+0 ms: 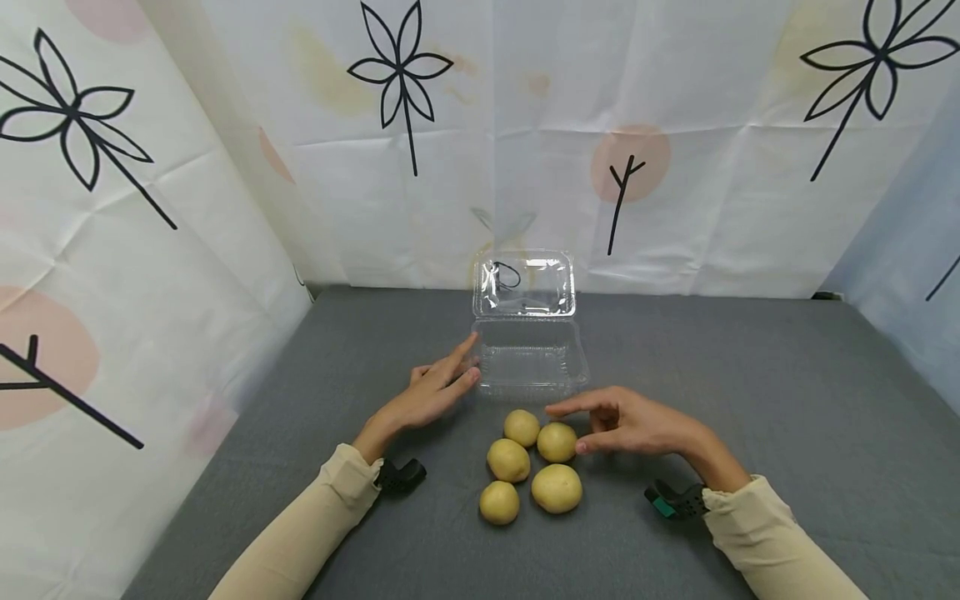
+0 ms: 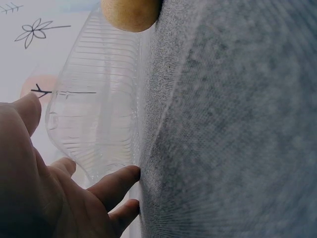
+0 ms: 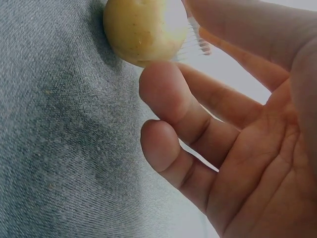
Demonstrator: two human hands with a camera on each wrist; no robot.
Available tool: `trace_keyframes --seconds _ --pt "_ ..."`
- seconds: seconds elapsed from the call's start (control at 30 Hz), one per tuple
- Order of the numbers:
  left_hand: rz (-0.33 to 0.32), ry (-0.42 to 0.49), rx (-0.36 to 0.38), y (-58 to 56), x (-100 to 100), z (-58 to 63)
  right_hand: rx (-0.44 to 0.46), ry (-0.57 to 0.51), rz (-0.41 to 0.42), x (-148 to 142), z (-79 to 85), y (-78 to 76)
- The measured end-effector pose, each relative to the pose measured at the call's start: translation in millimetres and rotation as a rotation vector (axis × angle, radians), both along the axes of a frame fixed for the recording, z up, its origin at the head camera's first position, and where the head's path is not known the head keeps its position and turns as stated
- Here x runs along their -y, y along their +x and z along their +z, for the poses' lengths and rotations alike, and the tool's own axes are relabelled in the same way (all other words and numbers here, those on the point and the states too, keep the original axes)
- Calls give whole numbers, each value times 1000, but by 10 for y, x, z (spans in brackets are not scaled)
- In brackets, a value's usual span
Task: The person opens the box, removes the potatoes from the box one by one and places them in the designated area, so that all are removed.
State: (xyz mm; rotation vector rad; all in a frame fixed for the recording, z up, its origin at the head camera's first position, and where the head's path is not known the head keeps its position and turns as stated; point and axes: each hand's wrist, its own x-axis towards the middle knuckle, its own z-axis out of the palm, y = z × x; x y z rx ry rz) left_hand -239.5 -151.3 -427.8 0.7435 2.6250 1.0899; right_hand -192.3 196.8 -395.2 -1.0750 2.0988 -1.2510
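Note:
Several yellow potatoes lie grouped on the grey cloth. A clear plastic clamshell box stands behind them with its lid raised. My left hand rests at the box's left side, its fingers extended along the wall; the left wrist view shows fingertips low by the box's base. My right hand hovers around the rear right potato, thumb at its right side and index finger over its far side. In the right wrist view the other fingers lie loosely bent beside that potato.
The grey cloth-covered table extends to both sides of the box. A white printed curtain hangs behind the table and along its left and right sides. Each wrist wears a black band.

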Motion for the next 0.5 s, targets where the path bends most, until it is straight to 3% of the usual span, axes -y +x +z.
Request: trace_keyframes --seconds 0.23,0.4,0.5 --pt "3 6 0 -20 -2 20 -43 -11 -40 -49 83 1" --pt "-1 -3 19 -16 28 61 -52 -42 -133 -139 146 -3" --pt "26 -9 -1 -25 57 107 -98 -83 -230 -221 174 -13"
